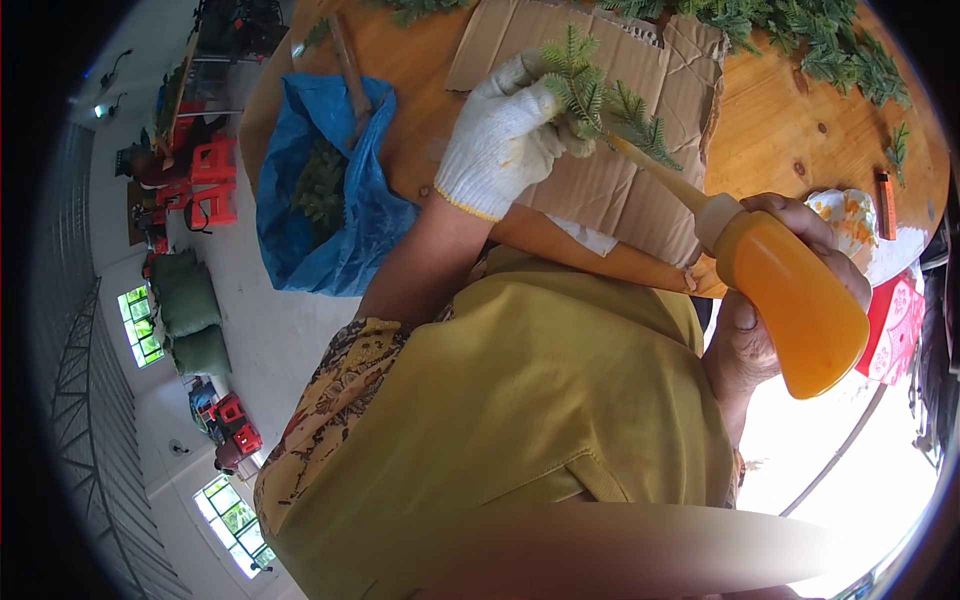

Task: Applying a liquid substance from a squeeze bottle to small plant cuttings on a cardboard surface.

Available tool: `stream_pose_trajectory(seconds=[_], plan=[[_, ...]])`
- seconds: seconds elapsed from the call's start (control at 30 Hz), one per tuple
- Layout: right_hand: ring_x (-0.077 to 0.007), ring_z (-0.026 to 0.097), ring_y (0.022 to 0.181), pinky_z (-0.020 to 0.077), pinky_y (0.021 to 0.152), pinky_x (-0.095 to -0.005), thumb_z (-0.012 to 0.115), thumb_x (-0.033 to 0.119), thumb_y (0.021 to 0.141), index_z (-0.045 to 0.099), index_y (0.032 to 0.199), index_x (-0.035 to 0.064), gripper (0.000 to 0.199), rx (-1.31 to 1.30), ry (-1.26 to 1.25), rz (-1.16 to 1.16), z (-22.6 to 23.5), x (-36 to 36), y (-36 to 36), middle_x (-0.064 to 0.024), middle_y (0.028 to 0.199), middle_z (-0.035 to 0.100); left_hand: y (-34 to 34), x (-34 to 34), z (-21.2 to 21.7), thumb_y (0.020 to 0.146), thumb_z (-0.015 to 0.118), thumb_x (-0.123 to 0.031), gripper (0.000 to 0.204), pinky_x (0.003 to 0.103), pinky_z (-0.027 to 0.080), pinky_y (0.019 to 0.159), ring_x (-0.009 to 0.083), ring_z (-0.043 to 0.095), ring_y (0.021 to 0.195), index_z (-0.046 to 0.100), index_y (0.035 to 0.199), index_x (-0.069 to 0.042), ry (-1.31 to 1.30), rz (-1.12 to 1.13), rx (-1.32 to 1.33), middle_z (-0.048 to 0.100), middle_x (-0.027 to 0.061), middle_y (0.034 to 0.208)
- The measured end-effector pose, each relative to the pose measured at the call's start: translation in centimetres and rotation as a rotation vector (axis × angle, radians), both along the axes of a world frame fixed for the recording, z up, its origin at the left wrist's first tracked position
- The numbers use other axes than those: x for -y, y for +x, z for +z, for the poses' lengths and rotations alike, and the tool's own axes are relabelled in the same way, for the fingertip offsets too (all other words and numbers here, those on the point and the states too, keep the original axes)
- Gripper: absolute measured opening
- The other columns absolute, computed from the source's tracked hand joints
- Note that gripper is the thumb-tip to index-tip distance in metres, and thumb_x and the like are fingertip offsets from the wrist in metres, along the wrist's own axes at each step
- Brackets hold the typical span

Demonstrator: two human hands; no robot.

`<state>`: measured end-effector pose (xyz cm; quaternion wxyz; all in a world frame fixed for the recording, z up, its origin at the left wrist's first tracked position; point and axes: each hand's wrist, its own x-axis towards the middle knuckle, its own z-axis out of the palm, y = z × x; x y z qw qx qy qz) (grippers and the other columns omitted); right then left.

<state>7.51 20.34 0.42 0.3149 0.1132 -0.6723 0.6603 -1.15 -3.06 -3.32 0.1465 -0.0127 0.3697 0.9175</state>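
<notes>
My left hand [510, 130], in a white knit glove, pinches a green fir-like sprig [580, 85] above a sheet of corrugated cardboard [620, 215]. Bare, my right hand [765, 325] is wrapped round a squeeze bottle [790, 300] of orange-yellow liquid. The bottle lies tilted, and its long tapered nozzle [660, 175] points up and left. The nozzle's tip meets the lower stem of the sprig; whether it touches or only lies in front, I cannot tell.
Left of the table [770, 130] hangs a blue plastic bag [280, 220] with greenery inside. More green sprigs [800, 45] are heaped at the far right. An orange cutter-like tool [886, 205] lies near a stained white wad [845, 215]. Red stools [212, 170] stand on the floor at left.
</notes>
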Motion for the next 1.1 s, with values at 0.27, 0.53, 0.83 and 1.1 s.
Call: stream_pose_trajectory(seconds=[0.27, 0.53, 0.83, 1.1], plan=[[-0.0305, 0.067, 0.078, 0.0559, 0.075, -0.0398, 0.081, 0.052, 0.07, 0.057, 0.084, -0.0039, 0.062, 0.036, -0.038, -0.028, -0.1, 0.5, 0.1, -0.0192, 0.09, 0.066, -0.1, 0.6, 0.1, 0.09, 0.052, 0.001, 0.029, 0.042, 0.062, 0.06, 0.0314, 0.069, 0.081, 0.057, 0.118, -0.001, 0.023, 0.03, -0.029, 0.065, 0.0203, 0.107], [-0.0313, 0.058, 0.09, 0.0507, 0.071, -0.0369, 0.076, 0.049, 0.074, 0.05, 0.114, 0.0016, 0.067, 0.111, -0.299, 0.008, -1.8, -0.9, 0.3, -0.017, 0.105, 0.059, 2.0, 8.2, 6.3, 0.089, 0.06, -0.006, 0.016, 0.023, 0.051, 0.053, 0.0124, 0.063, 0.059, 0.063, 0.102, 0.002, -0.678, 0.458, -0.229, 0.066, 0.0074, 0.08], [-0.0253, 0.057, 0.088, 0.046, 0.071, -0.0309, 0.073, 0.047, 0.076, 0.063, 0.103, -0.0071, 0.061, 0.168, -0.316, -0.004, -2.5, -0.8, -1.0, -0.0151, 0.103, 0.059, 9.0, 25.5, 8.4, 0.086, 0.061, -0.035, 0.038, 0.036, 0.05, 0.074, 0.0261, 0.066, 0.081, 0.067, 0.11, -0.005, -2.064, 0.62, 0.271, 0.069, 0.0128, 0.089], [-0.0274, 0.062, 0.099, 0.0569, 0.07, -0.03, 0.076, 0.03, 0.078, 0.058, 0.115, -0.007, 0.055, 0.076, -0.448, 0.097, -2.7, -2.4, -0.3, -0.0187, 0.112, 0.06, 5.6, 20.5, 9.7, 0.086, 0.062, -0.029, 0.031, 0.031, 0.049, 0.081, 0.0236, 0.066, 0.093, 0.069, 0.107, -0.007, -2.507, 0.777, -0.267, 0.07, 0.012, 0.098]])
